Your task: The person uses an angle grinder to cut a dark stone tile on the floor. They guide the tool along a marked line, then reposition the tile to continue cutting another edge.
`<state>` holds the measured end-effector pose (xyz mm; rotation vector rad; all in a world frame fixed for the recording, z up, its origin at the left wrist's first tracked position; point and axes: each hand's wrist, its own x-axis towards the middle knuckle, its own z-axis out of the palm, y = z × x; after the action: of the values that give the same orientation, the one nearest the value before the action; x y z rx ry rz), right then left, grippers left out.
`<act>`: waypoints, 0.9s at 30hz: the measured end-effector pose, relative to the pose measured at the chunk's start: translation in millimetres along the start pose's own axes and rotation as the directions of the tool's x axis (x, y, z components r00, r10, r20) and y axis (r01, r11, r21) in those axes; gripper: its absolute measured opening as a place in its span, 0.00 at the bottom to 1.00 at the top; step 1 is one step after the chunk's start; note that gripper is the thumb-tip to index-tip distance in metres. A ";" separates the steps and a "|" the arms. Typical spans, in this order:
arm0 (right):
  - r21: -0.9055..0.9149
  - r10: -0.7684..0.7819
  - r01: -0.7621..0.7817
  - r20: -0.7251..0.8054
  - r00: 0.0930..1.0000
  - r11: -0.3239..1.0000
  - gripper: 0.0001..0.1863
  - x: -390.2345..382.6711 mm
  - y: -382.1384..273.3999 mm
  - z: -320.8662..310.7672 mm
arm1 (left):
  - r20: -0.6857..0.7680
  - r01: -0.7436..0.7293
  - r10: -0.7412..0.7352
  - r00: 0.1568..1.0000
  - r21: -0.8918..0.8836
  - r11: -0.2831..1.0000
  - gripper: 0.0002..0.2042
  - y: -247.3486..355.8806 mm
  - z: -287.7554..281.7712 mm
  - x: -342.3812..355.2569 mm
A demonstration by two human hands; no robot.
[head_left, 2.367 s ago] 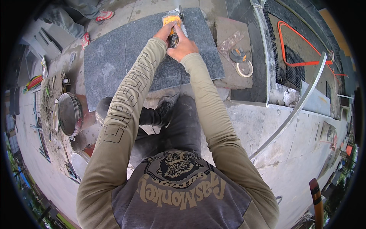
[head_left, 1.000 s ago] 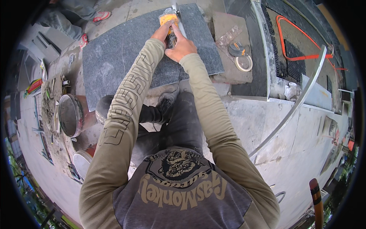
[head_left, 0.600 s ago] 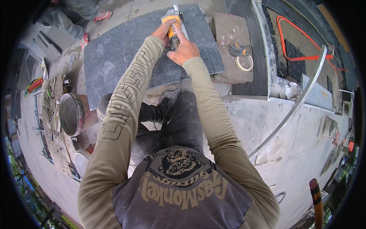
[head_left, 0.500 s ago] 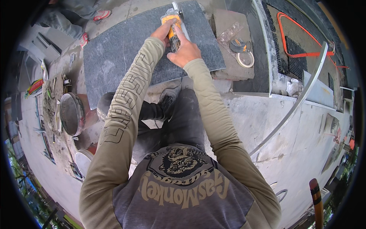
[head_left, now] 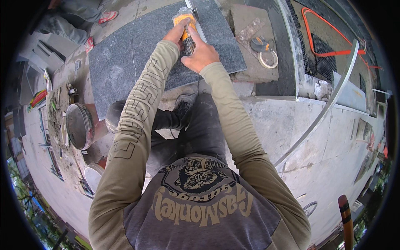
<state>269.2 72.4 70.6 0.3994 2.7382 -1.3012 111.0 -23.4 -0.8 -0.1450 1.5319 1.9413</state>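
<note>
My left hand [head_left: 175,34] grips the yellow-and-black handheld power cutter [head_left: 182,18] near its front. My right hand [head_left: 201,56] wraps round the tool's rear body, with thumb and fingers closed on it. A light metal strip [head_left: 199,34] lies along the tool's right side; its disc is hard to make out at the top edge. The tool is over a large speckled dark-grey stone slab [head_left: 118,62] with a thin pale line on its left part. A dark cord runs down from the tool past the slab's near edge.
Another person's legs and red shoes [head_left: 107,16] are at upper left. Buckets [head_left: 77,125] and debris lie left. To the right are tape rolls [head_left: 268,59] on a board [head_left: 260,73], a long metal strip [head_left: 327,110] and an orange hose [head_left: 333,54]. My legs are below the slab.
The view has shifted slightly, so the surroundings sit higher in the picture. My right hand has moved a little against the tool; both hands still grip it.
</note>
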 end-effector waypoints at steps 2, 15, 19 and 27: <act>-0.011 0.000 0.000 0.007 1.000 1.000 0.58 7.6 -1.7 -0.6 | -0.018 -0.002 0.002 1.000 0.001 1.000 0.25 1.9 -2.1 7.5; -0.070 -0.046 0.041 -0.076 0.996 0.997 0.57 55.8 7.9 17.3 | -0.061 0.014 -0.014 0.998 0.002 1.000 0.28 20.3 -3.6 32.5; -0.079 0.019 -0.021 -0.016 1.000 0.997 0.57 27.6 2.4 2.0 | -0.070 0.011 -0.013 0.997 -0.019 1.000 0.26 13.3 15.3 -0.5; -0.037 0.000 -0.001 -0.030 1.000 0.999 0.57 -10.1 1.5 0.7 | 0.004 -0.009 0.009 1.000 -0.058 0.998 0.24 0.8 15.7 -28.7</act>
<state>279.3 70.8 70.9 0.4203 2.7818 -1.2527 137.7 -21.4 18.1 -0.1594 1.4769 1.9924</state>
